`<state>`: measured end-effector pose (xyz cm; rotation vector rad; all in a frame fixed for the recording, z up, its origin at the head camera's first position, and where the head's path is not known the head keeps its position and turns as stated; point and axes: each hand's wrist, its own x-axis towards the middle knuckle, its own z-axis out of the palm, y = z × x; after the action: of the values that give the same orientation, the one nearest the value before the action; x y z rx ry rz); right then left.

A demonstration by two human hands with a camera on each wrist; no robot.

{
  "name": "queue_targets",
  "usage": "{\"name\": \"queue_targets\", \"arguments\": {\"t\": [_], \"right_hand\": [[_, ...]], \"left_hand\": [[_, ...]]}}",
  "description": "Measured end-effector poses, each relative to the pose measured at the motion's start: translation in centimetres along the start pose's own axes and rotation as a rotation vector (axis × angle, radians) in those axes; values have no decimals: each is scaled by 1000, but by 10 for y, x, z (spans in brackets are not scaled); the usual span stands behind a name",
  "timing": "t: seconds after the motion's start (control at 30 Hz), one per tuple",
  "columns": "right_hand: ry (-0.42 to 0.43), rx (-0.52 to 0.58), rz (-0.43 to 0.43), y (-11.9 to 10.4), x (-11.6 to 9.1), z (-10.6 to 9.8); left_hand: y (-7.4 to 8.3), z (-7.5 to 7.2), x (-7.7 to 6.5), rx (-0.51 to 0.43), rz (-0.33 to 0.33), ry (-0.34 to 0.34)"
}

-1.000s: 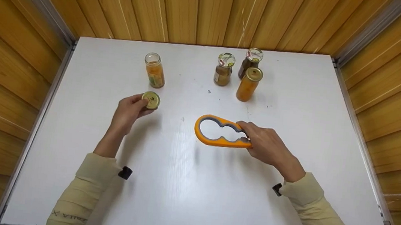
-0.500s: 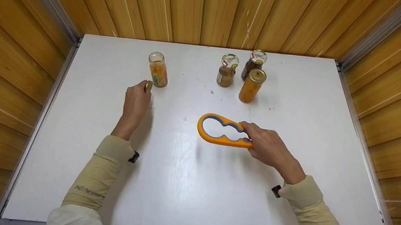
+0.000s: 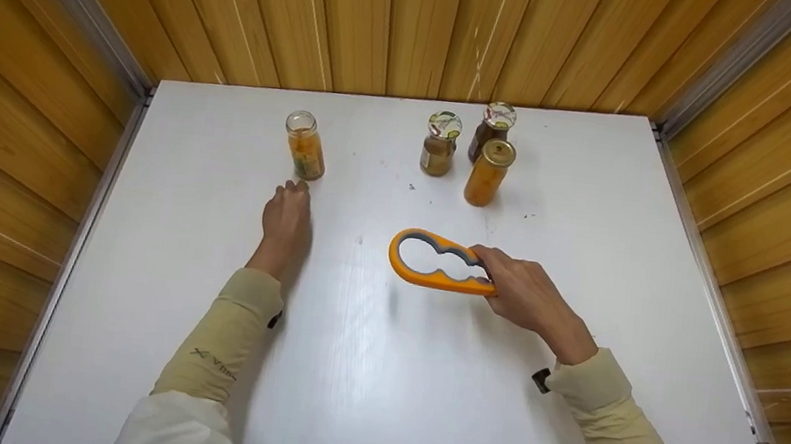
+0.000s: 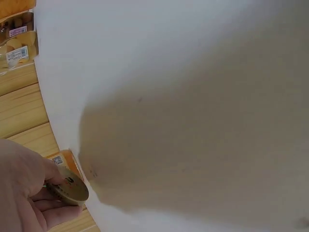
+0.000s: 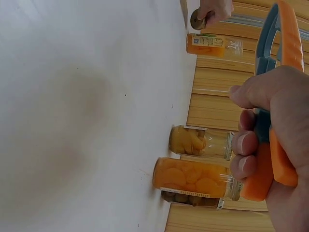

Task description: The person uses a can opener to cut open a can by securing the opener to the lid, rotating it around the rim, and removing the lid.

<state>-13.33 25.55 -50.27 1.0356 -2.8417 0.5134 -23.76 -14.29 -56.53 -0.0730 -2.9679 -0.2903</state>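
My left hand [image 3: 284, 218] is just in front of an uncapped glass jar [image 3: 305, 154] of orange fruit. It pinches a gold jar lid [image 4: 72, 187], seen in the left wrist view between thumb and fingers; the head view hides it behind the hand. In the right wrist view, this lid [image 5: 196, 19] stands on edge at or near the table surface, beside the jar [image 5: 206, 44]. My right hand [image 3: 528, 291] grips the handles of an orange and grey jar opener [image 3: 442, 282] above the table's middle. The opener's loop points left with nothing inside it.
Three capped jars stand at the back right: a jar of pale fruit [image 3: 438, 154], a dark jar [image 3: 489, 134] and a tall orange-fruit jar [image 3: 486, 180]. The white table [image 3: 349, 366] is bounded by wood-look panels [image 3: 417, 31] at the back and sides.
My left hand has turned the lid from face up and moved it up near the uncapped jar, then down in front of it. The right hand and jar opener have hardly moved.
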Motion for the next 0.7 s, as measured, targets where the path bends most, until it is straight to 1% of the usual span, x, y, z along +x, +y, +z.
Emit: {"name": "queue_targets", "arguments": {"t": [0.07, 0.17, 0.23, 0.3, 0.4, 0.47, 0.53, 0.63, 0.7], "right_hand": [[-7, 7, 9, 0, 0, 1], [-14, 7, 26, 1, 0, 1], [-18, 14, 31, 1, 0, 1], [-20, 18, 31, 2, 0, 0], [-17, 28, 29, 3, 0, -1], [-17, 29, 27, 4, 1, 0], [-18, 31, 26, 4, 1, 1], [-18, 28, 25, 4, 0, 3], [-11, 26, 22, 3, -1, 4]], "left_hand": [[0, 5, -2, -1, 10, -28], [-1, 9, -4, 9, 37, -43], [-1, 10, -4, 7, 60, -25], [-2, 9, -3, -7, 88, 8], [-5, 8, 0, -61, 110, 34], [-7, 8, 1, -101, 102, 21], [-9, 7, 1, -134, 74, -10], [-13, 6, 1, -135, 29, -58], [-15, 6, 0, -122, 5, -76]]}}
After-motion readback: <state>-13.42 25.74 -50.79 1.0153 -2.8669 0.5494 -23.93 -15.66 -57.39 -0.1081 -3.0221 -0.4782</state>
